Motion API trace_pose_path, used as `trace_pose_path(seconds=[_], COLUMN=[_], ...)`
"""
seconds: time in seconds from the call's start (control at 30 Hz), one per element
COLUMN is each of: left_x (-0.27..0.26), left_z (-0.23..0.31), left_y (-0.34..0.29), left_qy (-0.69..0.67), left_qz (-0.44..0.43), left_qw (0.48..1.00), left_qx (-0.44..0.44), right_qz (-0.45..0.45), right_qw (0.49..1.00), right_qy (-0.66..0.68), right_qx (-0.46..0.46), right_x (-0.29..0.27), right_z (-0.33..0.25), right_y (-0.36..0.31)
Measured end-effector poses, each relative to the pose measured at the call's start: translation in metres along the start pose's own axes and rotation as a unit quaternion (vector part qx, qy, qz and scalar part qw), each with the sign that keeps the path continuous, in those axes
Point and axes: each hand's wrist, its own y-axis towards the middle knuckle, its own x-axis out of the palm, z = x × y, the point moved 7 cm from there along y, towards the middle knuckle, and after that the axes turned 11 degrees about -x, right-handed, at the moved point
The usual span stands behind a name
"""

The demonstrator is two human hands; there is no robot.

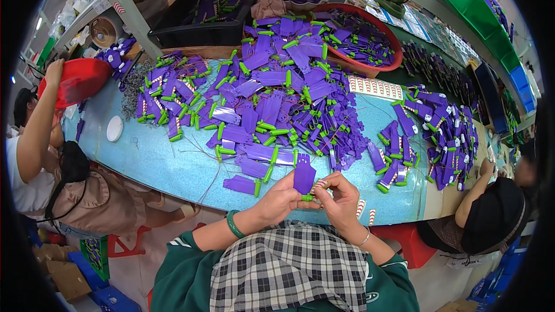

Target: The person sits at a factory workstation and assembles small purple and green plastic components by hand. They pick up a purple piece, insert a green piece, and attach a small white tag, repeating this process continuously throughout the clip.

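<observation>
Near the table's front edge, my left hand (278, 201) is closed around a flat purple plastic piece (304, 175) with a bright green end (307, 197), held upright with its notched tip up. My right hand (342, 201) meets it from the right, thumb and forefinger pinched beside the green end. A small red-and-white striped sticker (319, 184) shows at those fingertips; whether it touches the piece I cannot tell. Past my hands spreads a big heap of similar purple-and-green pieces (269, 107), some with thin wires.
Finished-looking striped pieces (448, 144) lie at the right. A sticker sheet (376, 88) rests behind the heap. Beyond stand a red basin (399, 52) and a black crate (196, 36). People sit at both sides; the left one holds a red bowl (87, 75). A white round lid (114, 129) lies left.
</observation>
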Motion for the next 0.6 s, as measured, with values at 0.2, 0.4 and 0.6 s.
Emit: trace_pose_path(seconds=[0.2,0.4,0.6], left_x=[0.0020,0.0011,0.0035], left_z=[0.0006,-0.0001,0.0035], left_y=[-0.0008,-0.0010,-0.0011], left_qy=[0.001,0.003,0.093], left_qz=[0.000,-0.001,0.024], left_qw=[1.000,1.000,0.995], left_qx=[0.000,0.002,0.030], right_qz=[-0.014,0.012,0.008], right_qw=[1.000,1.000,1.000], right_qy=[0.000,0.010,0.009], right_qx=[0.006,0.027,0.028], right_x=[0.0020,0.0024,0.0029], right_z=[0.0044,0.0054,0.0069], right_y=[-0.0010,-0.0003,-0.0003])
